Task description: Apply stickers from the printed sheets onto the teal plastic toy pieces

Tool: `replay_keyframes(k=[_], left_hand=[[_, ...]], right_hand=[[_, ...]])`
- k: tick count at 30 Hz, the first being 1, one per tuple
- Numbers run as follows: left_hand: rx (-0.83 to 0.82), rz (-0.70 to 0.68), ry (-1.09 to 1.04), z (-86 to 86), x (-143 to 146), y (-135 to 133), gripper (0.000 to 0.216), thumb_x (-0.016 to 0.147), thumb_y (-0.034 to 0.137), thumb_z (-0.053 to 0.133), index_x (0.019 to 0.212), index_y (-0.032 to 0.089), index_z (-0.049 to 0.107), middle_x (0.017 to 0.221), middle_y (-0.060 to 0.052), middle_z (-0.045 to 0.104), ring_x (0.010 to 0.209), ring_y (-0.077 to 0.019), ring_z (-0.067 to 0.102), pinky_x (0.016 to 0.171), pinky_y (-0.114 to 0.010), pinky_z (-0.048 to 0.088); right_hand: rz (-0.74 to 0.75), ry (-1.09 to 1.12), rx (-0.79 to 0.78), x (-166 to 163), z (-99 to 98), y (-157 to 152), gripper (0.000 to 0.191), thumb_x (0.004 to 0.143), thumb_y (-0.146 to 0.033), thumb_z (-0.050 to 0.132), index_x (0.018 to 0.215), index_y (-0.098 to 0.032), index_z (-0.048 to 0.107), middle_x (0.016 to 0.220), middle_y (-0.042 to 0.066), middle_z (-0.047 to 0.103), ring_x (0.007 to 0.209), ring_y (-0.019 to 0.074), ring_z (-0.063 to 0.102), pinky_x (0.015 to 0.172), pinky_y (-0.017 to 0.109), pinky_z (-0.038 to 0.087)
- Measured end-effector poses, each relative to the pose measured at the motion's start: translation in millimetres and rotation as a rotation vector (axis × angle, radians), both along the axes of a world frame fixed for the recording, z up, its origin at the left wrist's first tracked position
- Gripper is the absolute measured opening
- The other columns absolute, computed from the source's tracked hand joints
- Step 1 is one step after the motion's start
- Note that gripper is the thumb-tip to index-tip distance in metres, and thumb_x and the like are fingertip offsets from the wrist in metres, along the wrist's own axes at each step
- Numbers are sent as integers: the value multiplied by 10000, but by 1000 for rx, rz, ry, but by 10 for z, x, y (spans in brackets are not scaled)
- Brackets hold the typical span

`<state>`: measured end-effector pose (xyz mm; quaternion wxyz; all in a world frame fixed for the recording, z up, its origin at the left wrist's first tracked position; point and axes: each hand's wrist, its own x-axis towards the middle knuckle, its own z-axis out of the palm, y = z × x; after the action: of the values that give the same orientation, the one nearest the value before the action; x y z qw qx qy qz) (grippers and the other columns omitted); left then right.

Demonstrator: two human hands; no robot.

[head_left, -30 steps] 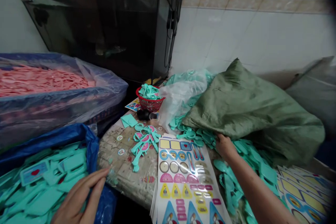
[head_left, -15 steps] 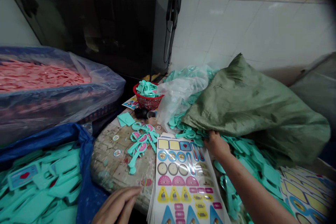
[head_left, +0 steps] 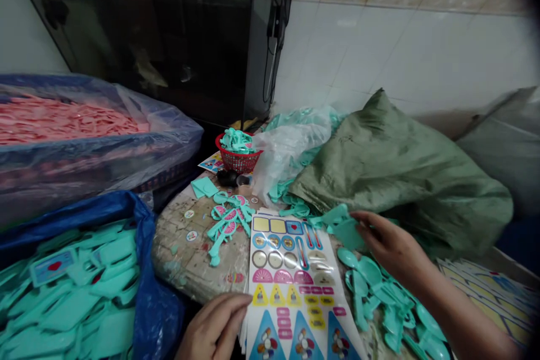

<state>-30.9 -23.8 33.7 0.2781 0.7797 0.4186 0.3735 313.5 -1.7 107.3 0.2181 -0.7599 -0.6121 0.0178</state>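
Note:
My right hand (head_left: 386,244) grips a flat teal plastic piece (head_left: 348,233) by its right side, just past the far right corner of a stack of sticker sheets (head_left: 276,275). Other teal parts lie close behind that piece, partly overlapping it in view. My left hand (head_left: 217,323) rests at the near left edge of the sheets, its fingers stretched out and fingertips at the paper's margin. The top sheet carries printed circles, pink fans, yellow triangles, thermometers and blue triangles. Left of it lie several teal parts with pink fan stickers (head_left: 230,222).
Loose teal parts (head_left: 379,292) lie right of the sheets, beneath a green sack (head_left: 392,163). More sticker sheets (head_left: 485,298) lie far right. A red basket (head_left: 240,162) of teal parts stands behind. Blue-lined (head_left: 147,270) and clear-lined (head_left: 169,124) containers hold teal and pink parts at left.
My right hand has come out from the sack's edge toward me and right, with a teal piece in its fingers. My left hand has moved right to the sheets' edge.

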Motion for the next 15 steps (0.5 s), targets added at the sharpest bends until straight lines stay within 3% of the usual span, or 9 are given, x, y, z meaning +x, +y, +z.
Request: replay_keyframes(k=[3, 5, 6, 8, 11, 13, 15], left_hand=[[52, -56, 61, 102, 178, 18, 386, 813, 260, 544, 1200, 259, 547, 1218, -51, 601, 1100, -179, 570, 943, -242, 458], [27, -136, 88, 155, 317, 28, 575, 774, 246, 584, 1324, 239, 416, 1360, -81, 463, 1227, -239, 452, 1022, -355, 392], [-23, -183, 103, 169, 377, 31, 628, 752, 220, 599, 1343, 239, 387, 1362, -86, 460, 1227, -259, 450, 1024, -384, 385], [-166, -253, 109, 168, 458, 35, 580, 735, 173, 593, 1293, 263, 462, 1232, -76, 588, 1111, -264, 552, 961, -368, 439], [-374, -242, 46, 106, 481, 48, 310, 766, 185, 547, 1036, 289, 656, 939, -27, 711, 886, -221, 643, 809, -284, 484], [-500, -138, -43, 60, 469, 76, 201, 771, 219, 540, 907, 247, 685, 865, -21, 707, 834, -207, 637, 761, -267, 474], [-659, -48, -184, 34, 473, 124, 164, 765, 243, 538, 858, 191, 663, 827, -28, 692, 787, -197, 631, 715, -266, 474]], right_hand=[[262, 91, -46, -508, -79, -242, 298, 844, -351, 414, 998, -269, 655, 982, 54, 686, 893, 222, 620, 765, 317, 461], [380, 123, -152, -854, -167, -371, 254, 840, -317, 444, 961, -281, 665, 914, 48, 701, 828, 222, 631, 730, 319, 461], [451, 163, -203, -997, -208, -421, 231, 842, -291, 453, 944, -284, 661, 885, 35, 700, 799, 208, 629, 711, 305, 457], [537, 265, -259, -1182, -266, -482, 178, 820, -241, 489, 894, -275, 648, 830, 9, 691, 759, 183, 621, 681, 273, 447], [449, 447, -239, -1179, -290, -438, 126, 802, -298, 521, 855, -236, 617, 779, 7, 667, 683, 165, 596, 614, 246, 439], [294, 553, -205, -1039, -308, -311, 247, 811, -416, 497, 900, -219, 616, 793, 27, 664, 668, 173, 587, 586, 255, 446], [143, 577, -164, -860, -377, -129, 371, 832, -490, 422, 957, -214, 636, 887, 53, 674, 763, 197, 606, 653, 283, 471]])
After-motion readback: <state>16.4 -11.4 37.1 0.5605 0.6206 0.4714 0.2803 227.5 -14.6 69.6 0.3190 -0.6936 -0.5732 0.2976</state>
